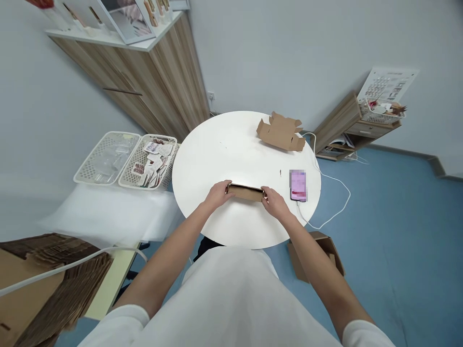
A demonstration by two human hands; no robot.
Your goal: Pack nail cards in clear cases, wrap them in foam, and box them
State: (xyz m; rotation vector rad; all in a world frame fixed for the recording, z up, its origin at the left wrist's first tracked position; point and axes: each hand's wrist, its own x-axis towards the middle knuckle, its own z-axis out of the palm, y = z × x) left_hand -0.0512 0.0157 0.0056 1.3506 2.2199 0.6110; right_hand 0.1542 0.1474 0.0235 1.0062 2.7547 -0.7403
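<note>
My left hand [218,193] grips the left end of a long narrow box [246,193] over the near half of the white round table [210,149]. At its right end, my right hand [274,202] is closed on it too. The box has a brown side facing me and a dark strip with shiny edges along its top; what is inside cannot be made out. Farther back on the tabletop lies an unfolded brown cardboard box [282,132]. To the right of my right hand is a phone [298,185] with a lit, blurred screen, its white cable [336,219] plugged in.
Left of the table are a white basket of packets [154,164] and a basket of clear plastic [112,159]. Flattened cardboard [72,279] is stacked at lower left. An open carton [302,265] stands on the floor at right. Cabinets [173,82] and a shelf unit [338,120] line the wall.
</note>
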